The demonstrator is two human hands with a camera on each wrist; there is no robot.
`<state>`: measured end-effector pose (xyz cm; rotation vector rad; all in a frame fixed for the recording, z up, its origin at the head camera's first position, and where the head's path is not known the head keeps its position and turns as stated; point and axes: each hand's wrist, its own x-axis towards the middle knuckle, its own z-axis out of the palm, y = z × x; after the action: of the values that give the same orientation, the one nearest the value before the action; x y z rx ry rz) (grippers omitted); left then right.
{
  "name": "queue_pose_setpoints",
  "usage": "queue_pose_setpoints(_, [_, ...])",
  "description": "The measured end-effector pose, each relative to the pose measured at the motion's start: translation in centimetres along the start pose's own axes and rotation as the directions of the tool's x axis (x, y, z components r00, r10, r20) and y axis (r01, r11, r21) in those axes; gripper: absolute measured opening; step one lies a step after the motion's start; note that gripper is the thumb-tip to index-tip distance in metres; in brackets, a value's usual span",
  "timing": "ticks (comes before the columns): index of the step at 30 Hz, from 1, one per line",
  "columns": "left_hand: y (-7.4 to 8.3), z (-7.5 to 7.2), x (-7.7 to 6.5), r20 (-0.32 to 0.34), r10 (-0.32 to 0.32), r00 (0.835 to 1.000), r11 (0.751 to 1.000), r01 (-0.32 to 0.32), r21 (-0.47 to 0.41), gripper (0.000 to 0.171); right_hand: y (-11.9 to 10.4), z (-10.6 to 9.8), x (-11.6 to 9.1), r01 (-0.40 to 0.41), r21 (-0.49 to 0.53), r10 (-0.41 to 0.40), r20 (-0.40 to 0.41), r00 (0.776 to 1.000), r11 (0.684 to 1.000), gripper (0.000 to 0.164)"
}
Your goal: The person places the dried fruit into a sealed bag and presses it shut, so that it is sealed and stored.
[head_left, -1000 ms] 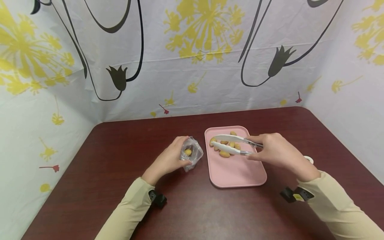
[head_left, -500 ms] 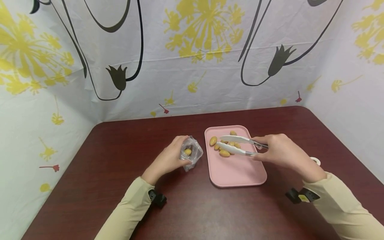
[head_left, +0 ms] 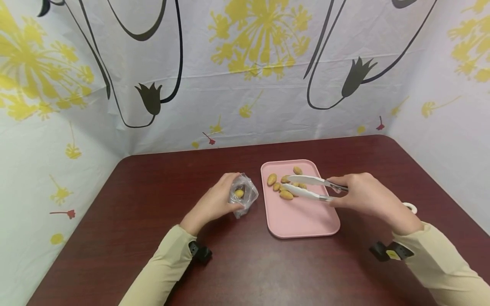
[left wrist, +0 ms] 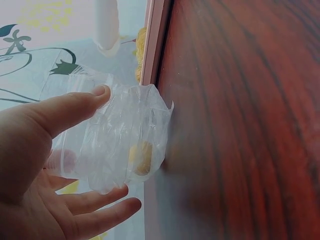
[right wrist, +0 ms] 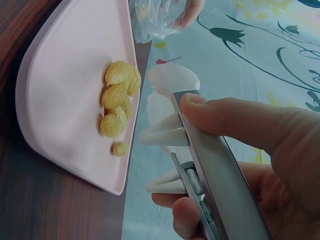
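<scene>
My left hand [head_left: 216, 199] pinches a clear plastic bag [left wrist: 117, 130], its mouth held open beside the tray. One yellowish-tan oval piece [left wrist: 141, 157] lies low inside the bag. Several similar wrinkled, nut-like pieces [head_left: 286, 195] sit on the pink tray [head_left: 302, 221], mostly toward its far left. My right hand [head_left: 367, 197] grips metal tongs [right wrist: 215, 175] with white tips, thumb on one arm and fingers on the other side. The tongs' arms are spread with nothing between them, and in the head view their tips overlap some pieces.
A dark reddish-brown table [head_left: 172, 170] carries everything. Fabric walls [head_left: 245, 93] with a flower print rise behind it and on both sides. A white loop [head_left: 410, 207] shows beyond my right wrist. Each wrist has a small black camera [head_left: 200, 253].
My right hand and the tongs have moved right, away from the piece at the tray's left edge, which now shows fully. The left hand and bag have hardly moved.
</scene>
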<state>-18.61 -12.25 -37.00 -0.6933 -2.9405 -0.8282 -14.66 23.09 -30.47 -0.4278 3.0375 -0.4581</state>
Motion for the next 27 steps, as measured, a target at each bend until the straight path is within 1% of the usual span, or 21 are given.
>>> queue_pose_setpoints(5, [-0.1, 0.0, 0.1, -0.008, 0.014, 1.0, 1.0, -0.014, 0.004, 0.086, 0.4, -0.1, -0.2, -0.008, -0.008, 0.008, 0.002, 1.0, 1.0, 0.06])
queue_pose_setpoints(7, [-0.1, 0.0, 0.1, -0.004, 0.013, 1.0, 1.0, -0.013, 0.006, 0.086, 0.5, -0.2, -0.4, -0.01, -0.008, 0.01, 0.0, 1.0, 1.0, 0.058])
queue_pose_setpoints(11, [-0.1, 0.0, 0.1, -0.003, 0.008, 1.0, 1.0, -0.008, 0.006, 0.086, 0.8, -0.2, -0.6, -0.01, -0.018, 0.01, -0.008, 1.0, 1.0, 0.049])
queue_pose_setpoints(15, [0.0, -0.1, 0.0, -0.007, 0.008, 1.0, 1.0, -0.008, 0.008, 0.086, 1.2, -0.2, -0.7, -0.015, -0.031, 0.015, -0.013, 1.0, 0.999, 0.045])
queue_pose_setpoints(19, [0.1, -0.2, -0.1, -0.007, 0.004, 1.0, 1.0, -0.004, 0.008, 0.086, 1.7, -0.2, -0.8, -0.037, -0.038, 0.037, -0.007, 0.999, 0.999, 0.048])
queue_pose_setpoints(24, [0.1, -0.2, -0.1, -0.006, 0.0, 1.0, 1.0, 0.0, 0.009, 0.087, 2.3, -0.1, -0.7, -0.072, -0.047, 0.073, 0.011, 0.997, 0.996, 0.057])
queue_pose_setpoints(27, [0.1, -0.1, -0.1, -0.003, -0.004, 1.0, 1.0, 0.004, 0.008, 0.087, 2.5, 0.0, -0.7, -0.083, -0.053, 0.084, 0.018, 0.996, 0.995, 0.058])
